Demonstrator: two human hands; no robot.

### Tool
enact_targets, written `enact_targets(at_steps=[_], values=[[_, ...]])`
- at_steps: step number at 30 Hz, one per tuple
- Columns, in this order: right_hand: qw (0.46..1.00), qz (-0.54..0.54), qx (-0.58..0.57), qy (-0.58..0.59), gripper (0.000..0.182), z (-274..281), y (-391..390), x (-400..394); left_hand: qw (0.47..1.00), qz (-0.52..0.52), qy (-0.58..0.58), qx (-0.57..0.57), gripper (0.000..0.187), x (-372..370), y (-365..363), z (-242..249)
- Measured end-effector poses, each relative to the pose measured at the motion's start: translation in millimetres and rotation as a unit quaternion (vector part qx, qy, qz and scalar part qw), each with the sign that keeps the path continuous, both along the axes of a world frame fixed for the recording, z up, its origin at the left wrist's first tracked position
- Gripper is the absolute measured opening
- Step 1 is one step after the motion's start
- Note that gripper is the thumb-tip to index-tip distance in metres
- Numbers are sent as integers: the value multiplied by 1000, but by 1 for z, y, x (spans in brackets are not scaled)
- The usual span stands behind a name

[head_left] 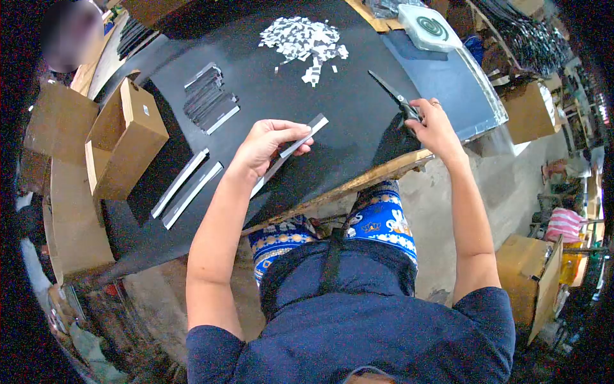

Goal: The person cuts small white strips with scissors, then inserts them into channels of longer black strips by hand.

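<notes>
My left hand (272, 144) pinches a black-and-white strip (317, 125) between thumb and fingers; part of it is hidden behind the hand. My right hand (433, 125) is closed around the handles of a pair of scissors (389, 91), whose dark blades point up and left over the black tabletop (345, 115). To the left of my left hand lie a stack of dark strips (208, 102) and a pair of longer white-edged strips (194, 194). A heap of small white and dark cut pieces (300, 40) is spread farther back.
An open cardboard box (144, 150) stands at the table's left side. At the back right, a green coil sits in a clear plastic container (427, 29). The table's worn wooden edge (339, 185) runs in front of my lap.
</notes>
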State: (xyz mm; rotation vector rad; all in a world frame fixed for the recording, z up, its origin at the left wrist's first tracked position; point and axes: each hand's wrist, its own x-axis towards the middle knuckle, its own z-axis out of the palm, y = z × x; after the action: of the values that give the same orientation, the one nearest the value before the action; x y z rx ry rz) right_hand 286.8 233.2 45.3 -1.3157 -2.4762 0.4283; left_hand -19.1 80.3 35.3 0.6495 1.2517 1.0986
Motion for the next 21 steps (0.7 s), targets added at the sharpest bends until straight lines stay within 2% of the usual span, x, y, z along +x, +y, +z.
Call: enact_targets(at_steps=[1, 3, 5, 6, 9, 11, 13, 14, 15, 16, 17, 18, 20, 21], values=[[999, 5, -12, 31, 44, 2, 3, 1, 1000, 2, 0, -4, 18, -1, 2, -1], [1000, -5, 7, 21, 44, -2, 10, 7, 1000, 6, -3, -5, 18, -2, 3, -3], [999, -3, -41, -18, 45, -3, 18, 11, 1000, 13, -12, 0, 18, -3, 6, -5], [999, 9, 3, -36, 48, -5, 19, 10, 1000, 15, -14, 5, 18, -2, 8, -6], [996, -19, 7, -82, 48, -6, 20, 8, 1000, 18, -5, 11, 16, -3, 8, -7], [994, 0, 24, -103, 46, -2, 22, 9, 1000, 19, -5, 19, 16, -1, 8, -5], [995, 4, -34, -90, 45, 9, 20, 7, 999, 22, 0, 22, 16, -1, 7, 0], [990, 0, -99, -101, 45, 17, 21, 5, 999, 25, 5, 25, 16, -1, 6, 2], [990, 2, -100, -104, 45, 17, 21, 7, 999, 28, 2, 24, 16, -1, 5, 3], [976, 1, -217, -9, 45, 16, 22, 11, 999, 26, 2, 28, 16, -2, 5, 3], [940, -2, -330, 87, 45, 16, 21, 14, 999, 23, 1, 33, 16, -3, 5, 3], [940, -1, -330, 84, 45, 21, 12, 10, 999, 25, -1, 33, 16, -3, 5, 3], [868, -8, -424, 258, 44, 33, -21, -6, 999, 24, -9, 33, 16, -3, 5, 1], [880, -10, -406, 245, 47, 28, -32, -11, 999, 25, -11, 32, 16, -2, 5, 1]])
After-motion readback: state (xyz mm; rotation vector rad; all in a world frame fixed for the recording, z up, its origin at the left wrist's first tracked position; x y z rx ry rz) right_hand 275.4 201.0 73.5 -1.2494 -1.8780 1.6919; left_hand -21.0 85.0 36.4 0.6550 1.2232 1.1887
